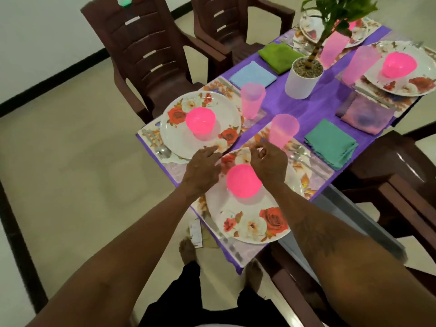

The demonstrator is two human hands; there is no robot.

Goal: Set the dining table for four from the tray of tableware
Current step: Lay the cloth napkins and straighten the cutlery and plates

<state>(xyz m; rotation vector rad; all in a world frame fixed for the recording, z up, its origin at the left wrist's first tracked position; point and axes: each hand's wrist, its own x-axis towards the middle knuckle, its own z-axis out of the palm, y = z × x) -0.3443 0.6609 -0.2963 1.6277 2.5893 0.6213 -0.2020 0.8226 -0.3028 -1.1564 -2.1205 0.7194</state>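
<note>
Cream tiled floor (pixel 70 161) under you. White wall (pixel 35 31), black skirting (pixel 47 83) far left. Two brown plastic chairs (pixel 146 55) along the table's (pixel 295 109) left edge.

Both arms out forward, forearms bare, converging ahead of me. My left hand (pixel 203 166) is palm down, fingers fairly straight and relaxed, pointing ahead-right. My right hand (pixel 269 159) is near it, not touching, fingers curled toward the thumb. Can't tell if it pinches anything.
</note>
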